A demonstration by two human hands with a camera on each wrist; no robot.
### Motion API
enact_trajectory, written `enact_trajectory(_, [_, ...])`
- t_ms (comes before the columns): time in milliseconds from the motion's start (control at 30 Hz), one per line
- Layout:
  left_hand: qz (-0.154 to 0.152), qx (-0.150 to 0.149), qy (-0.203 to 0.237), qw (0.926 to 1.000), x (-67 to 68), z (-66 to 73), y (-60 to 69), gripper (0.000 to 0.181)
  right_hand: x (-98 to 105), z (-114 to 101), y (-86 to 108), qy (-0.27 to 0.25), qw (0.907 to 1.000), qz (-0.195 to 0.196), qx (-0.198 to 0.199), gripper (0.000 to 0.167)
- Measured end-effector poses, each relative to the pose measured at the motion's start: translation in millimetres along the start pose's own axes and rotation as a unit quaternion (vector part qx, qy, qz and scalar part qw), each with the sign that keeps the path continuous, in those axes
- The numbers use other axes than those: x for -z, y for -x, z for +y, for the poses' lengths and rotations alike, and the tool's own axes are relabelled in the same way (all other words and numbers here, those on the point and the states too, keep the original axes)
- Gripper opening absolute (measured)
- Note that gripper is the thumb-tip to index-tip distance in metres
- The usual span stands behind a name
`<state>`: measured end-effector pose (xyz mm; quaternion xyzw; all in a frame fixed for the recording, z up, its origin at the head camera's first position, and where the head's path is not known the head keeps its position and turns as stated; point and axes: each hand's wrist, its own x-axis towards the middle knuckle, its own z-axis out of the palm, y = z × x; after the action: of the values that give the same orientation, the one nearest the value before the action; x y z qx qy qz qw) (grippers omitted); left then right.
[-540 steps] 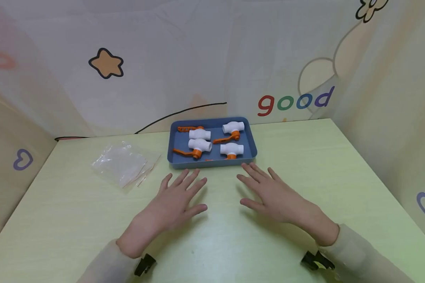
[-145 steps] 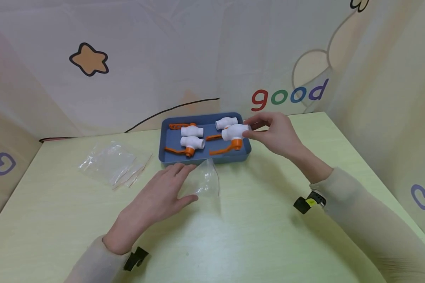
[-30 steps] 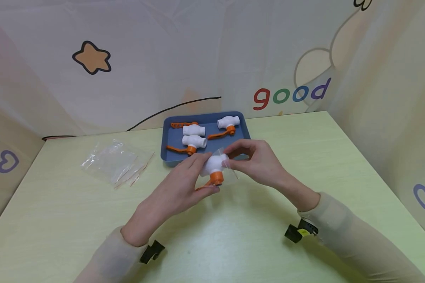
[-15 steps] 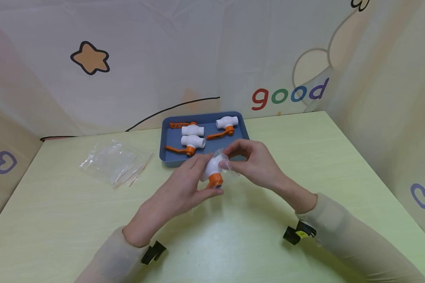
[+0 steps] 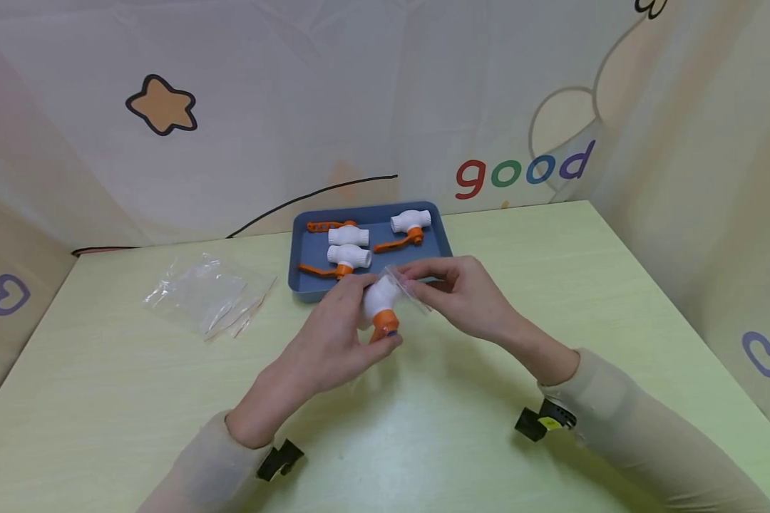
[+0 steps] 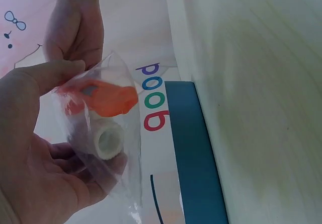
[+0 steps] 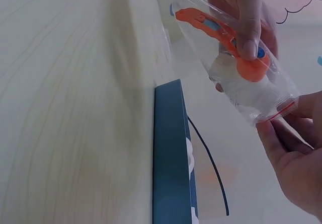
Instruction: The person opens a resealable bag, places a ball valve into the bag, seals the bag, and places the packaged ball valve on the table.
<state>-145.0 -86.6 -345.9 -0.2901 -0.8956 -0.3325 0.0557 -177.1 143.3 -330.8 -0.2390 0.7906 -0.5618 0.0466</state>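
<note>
Pinching the clear bag (image 7: 276,94) by its mouth, thumb against fingers, the right hand (image 5: 463,296) works opposite the left hand (image 5: 326,342), whose thumb and fingers grip the white-and-orange valve (image 5: 380,298) through the plastic. The valve sits inside the bag, held above the table (image 5: 423,442), just in front of the tray (image 5: 385,274) at the table's far edge. Only the right wrist view shows the red strip (image 7: 283,112) along the bag's mouth, beside the right fingertips, and the left thumb laid on the valve's orange cap. The left wrist view alone looks into one round end of the valve body, and both wrist views show far more of the orange handle than the head view, where the left hand covers most of it. From the head view come three loose valves (image 5: 349,256), two towards the tray's left side and one by its far right corner, plus flat bags (image 5: 199,292) near the table's far left corner; the wrist views give mainly the tray's outer wall. The right fingers hide the tray's near right corner. Whether the bag is sealed cannot be told, and the table's near edge is cut off.
</note>
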Motion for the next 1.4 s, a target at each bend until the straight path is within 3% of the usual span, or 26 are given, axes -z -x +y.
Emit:
enact_trajectory(133, [0.032,0.006,-0.008,0.9994,0.1,-1.1,-0.6,0.076,2.2,0.2,1.0,0.006,0.9997,0.023,0.003,0.018])
enact_trajectory(233, [0.054,0.015,-0.017,0.9983,1.2,-1.2,-1.0,0.075,4.3,0.2,2.6,0.025,0.9991,0.027,-0.023,0.021])
enact_trajectory(333, [0.067,0.028,-0.023,0.9971,2.2,-1.0,-1.4,0.075,4.9,-0.4,4.1,0.047,0.9972,-0.007,-0.058,0.023])
enact_trajectory(467, [0.075,0.040,-0.017,0.9962,1.8,-0.1,-1.3,0.075,1.8,-1.4,5.4,0.038,0.9942,-0.046,-0.090,0.029])
enact_trajectory(700, [0.070,0.053,0.024,0.9959,-2.8,2.0,-1.6,0.079,-4.4,-5.2,4.4,-0.020,0.9966,-0.034,-0.072,0.025])
enact_trajectory(933, [0.059,0.072,0.066,0.9934,-6.3,4.1,-2.0,0.081,-8.5,-10.8,2.5,-0.033,0.9980,-0.012,-0.053,0.023])
enact_trajectory(1133, [0.036,0.107,0.146,0.9829,-5.4,4.8,-2.0,0.085,-7.9,-12.2,0.8,-0.041,0.9983,0.006,-0.042,0.019])
enact_trajectory(1267, [0.027,0.121,0.200,0.9718,-2.0,3.9,-2.2,0.064,-4.8,-11.9,-0.3,-0.049,0.9973,0.015,-0.053,0.019])
enact_trajectory(1400, [0.033,0.147,0.252,0.9560,0.5,1.9,-4.1,0.043,-2.6,-11.7,-0.8,-0.056,0.9962,0.013,-0.065,0.020])
